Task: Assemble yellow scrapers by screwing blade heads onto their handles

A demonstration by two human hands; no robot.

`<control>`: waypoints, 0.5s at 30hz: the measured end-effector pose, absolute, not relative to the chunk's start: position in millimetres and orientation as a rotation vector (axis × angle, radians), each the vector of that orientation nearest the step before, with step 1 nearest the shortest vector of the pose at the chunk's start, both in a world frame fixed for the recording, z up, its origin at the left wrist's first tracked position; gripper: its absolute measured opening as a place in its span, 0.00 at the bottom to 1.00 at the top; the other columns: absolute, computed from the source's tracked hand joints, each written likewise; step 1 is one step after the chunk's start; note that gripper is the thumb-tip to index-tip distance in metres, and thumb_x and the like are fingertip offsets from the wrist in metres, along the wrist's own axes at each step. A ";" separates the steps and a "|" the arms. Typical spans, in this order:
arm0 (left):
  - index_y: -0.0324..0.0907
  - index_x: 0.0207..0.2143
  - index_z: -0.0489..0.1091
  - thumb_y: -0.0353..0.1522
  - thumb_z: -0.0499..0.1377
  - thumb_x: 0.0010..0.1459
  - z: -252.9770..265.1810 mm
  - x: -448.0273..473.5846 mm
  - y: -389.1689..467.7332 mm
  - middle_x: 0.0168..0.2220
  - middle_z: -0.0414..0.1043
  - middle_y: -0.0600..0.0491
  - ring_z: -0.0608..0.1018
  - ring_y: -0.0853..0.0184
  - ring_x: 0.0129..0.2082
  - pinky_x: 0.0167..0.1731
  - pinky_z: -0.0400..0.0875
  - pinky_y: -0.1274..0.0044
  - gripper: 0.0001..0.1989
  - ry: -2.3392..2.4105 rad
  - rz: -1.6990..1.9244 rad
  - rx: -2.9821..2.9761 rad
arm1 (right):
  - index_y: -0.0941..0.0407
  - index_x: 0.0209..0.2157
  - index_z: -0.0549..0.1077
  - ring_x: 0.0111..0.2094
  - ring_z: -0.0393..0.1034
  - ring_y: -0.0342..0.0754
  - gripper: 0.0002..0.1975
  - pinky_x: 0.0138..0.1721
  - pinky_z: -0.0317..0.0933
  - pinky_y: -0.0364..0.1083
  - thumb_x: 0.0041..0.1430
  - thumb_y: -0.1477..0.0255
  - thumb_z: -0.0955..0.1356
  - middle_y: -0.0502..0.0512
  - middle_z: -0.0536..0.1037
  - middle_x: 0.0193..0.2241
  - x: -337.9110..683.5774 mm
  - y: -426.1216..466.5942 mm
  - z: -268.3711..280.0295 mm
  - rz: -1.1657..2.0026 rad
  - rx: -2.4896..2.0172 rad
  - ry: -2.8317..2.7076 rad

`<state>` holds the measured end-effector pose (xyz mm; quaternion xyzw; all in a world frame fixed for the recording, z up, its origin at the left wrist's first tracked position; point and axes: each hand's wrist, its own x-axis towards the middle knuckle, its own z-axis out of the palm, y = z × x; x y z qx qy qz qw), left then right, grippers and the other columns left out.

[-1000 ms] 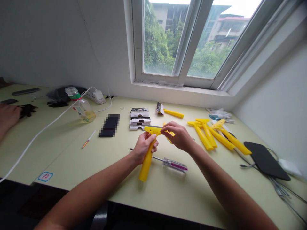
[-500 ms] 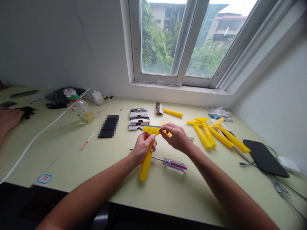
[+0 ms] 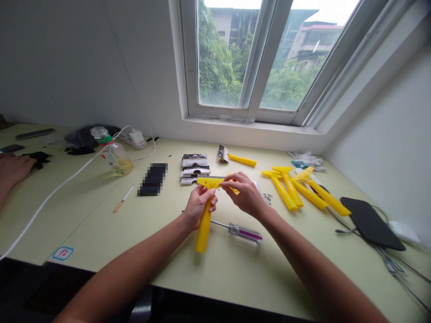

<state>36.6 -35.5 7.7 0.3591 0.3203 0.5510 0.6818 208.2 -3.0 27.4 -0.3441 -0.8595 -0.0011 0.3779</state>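
My left hand [image 3: 197, 207] is closed round the neck of a yellow scraper [image 3: 203, 231], whose wide head points away from me and carries a thin grey blade strip along its far edge. The fingertips of my right hand [image 3: 247, 195] pinch together at the right side of that head; whatever lies between them is too small to make out. Below my hands a screwdriver [image 3: 244, 232] with a clear and purple handle lies on the table, its shaft running behind the scraper. Small metal screws [image 3: 267, 198] sit in a little pile beyond my right wrist.
Several yellow scraper handles [image 3: 286, 192] lie at right, near a black pad [image 3: 372, 223] and cables. Cardboard sleeves [image 3: 194, 160] and a packaged scraper [image 3: 242, 160] are at the back. Leftward are a bottle [image 3: 116, 159], a pixelated dark object [image 3: 153, 179], a pen-like stick [image 3: 123, 199] and another person's hand [image 3: 16, 168].
The scraper has shifted slightly left and its handle stands more upright. My right fingertips have moved a little left along its head, uncovering more of the screw pile.
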 end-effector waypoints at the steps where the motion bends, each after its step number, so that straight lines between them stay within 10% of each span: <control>1: 0.40 0.39 0.63 0.32 0.66 0.50 8.0 36.2 -35.3 0.31 0.61 0.58 0.65 0.79 0.20 0.16 0.57 0.85 0.17 0.726 1.234 0.808 | 0.54 0.37 0.79 0.36 0.70 0.48 0.08 0.37 0.68 0.49 0.62 0.74 0.67 0.56 0.79 0.36 208.1 -2.1 27.0 0.014 -0.885 -2.193; 15: 0.41 0.33 0.59 0.30 0.67 0.45 13.3 23.2 -18.3 0.29 0.61 0.59 0.64 0.79 0.19 0.15 0.55 0.84 0.18 0.684 1.362 0.685 | 0.50 0.49 0.72 0.44 0.74 0.55 0.15 0.43 0.73 0.54 0.59 0.67 0.68 0.61 0.77 0.45 274.4 -102.6 13.9 0.256 -1.230 -2.648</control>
